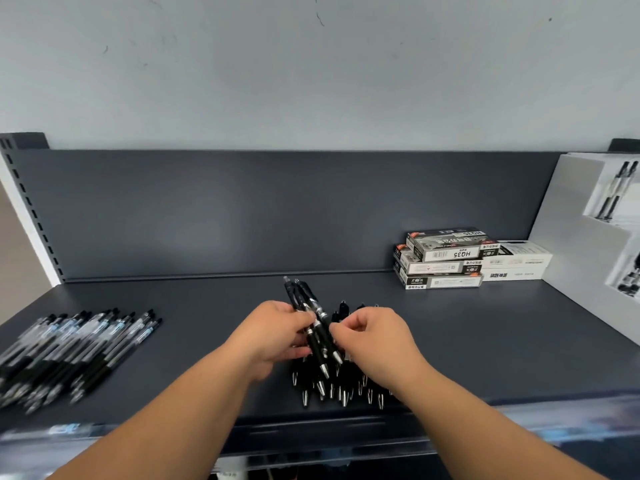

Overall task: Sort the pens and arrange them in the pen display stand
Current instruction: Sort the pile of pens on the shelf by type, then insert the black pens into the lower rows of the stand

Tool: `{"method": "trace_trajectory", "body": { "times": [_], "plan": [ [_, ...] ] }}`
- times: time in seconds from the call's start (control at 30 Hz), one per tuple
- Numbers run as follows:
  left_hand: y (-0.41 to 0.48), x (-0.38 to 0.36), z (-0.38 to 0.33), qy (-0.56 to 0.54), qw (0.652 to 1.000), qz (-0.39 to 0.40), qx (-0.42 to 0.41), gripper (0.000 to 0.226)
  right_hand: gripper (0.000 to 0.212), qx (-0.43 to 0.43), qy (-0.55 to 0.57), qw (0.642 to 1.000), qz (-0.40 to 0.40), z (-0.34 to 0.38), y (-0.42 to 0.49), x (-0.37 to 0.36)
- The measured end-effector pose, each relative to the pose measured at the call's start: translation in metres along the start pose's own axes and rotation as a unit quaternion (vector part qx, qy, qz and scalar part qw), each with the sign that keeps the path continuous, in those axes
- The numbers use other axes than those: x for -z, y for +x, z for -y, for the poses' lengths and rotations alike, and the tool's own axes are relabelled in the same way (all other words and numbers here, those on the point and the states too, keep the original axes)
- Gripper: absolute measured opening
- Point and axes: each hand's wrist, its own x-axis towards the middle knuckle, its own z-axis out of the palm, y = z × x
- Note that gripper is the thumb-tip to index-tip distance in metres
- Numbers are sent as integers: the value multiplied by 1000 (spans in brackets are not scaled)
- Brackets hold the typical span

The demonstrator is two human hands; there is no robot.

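Observation:
My left hand (273,336) grips a small bunch of black click pens (313,327), tilted with their silver tips toward me. My right hand (372,336) sits just right of the bunch, its fingertips pinching at the pens' middle. Under both hands lies a pile of black pens (341,389) on the dark shelf (485,341), tips pointing at me. A second heap, of clear-barrelled pens (69,351), lies at the left. The white stepped pen display stand (585,251) stands at the far right, with a few pens (616,192) upright in its upper slot.
Stacked pen boxes (446,259) and white boxes (519,263) sit at the back right against the shelf's dark back panel (277,216). A perforated upright (31,216) bounds the left side. A shiny price rail (571,417) runs along the front edge.

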Motion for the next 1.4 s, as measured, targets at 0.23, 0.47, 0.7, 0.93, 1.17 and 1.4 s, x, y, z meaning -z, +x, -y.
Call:
{"method": "trace_trajectory", "body": {
  "times": [0.23,0.47,0.7,0.93,1.17,1.4],
  "plan": [
    [2,-7,-8,-67,998,8,6,5,13,27,44,998,42,-8,-1,3],
    [6,-9,-8,-65,998,4,-22,9,37,-28,-220,974,-53,-22,21,23],
    [9,-4,-9,-80,996,21,-20,11,52,-73,-314,946,-17,-9,24,7],
    [9,3,-4,-81,996,39,-20,9,50,-106,-279,954,3,-5,28,-2],
    [9,2,-11,-78,994,66,-25,11,40,-100,-117,986,-65,-9,20,9],
    [-3,-41,-27,-52,990,100,-87,18,10,-30,51,986,-154,-24,-9,46]
  ]
}}
